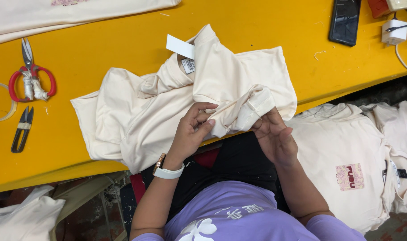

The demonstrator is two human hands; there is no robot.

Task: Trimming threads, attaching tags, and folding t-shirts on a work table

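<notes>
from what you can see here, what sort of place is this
Probably a garment workshop: a cream t-shirt on a yellow table, red-handled scissors and thread snips alongside, more cream shirts stacked nearby.

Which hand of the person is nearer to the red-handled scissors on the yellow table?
Left. The left hand pinches the cream shirt, well to the right of the red-handled scissors. The right hand holds the shirt's sleeve farther right, so it is farther from them.

cream shirt [167, 107] on yellow table [100, 49] | left hand [190, 131], right hand [272, 136] pinching sleeve
</notes>
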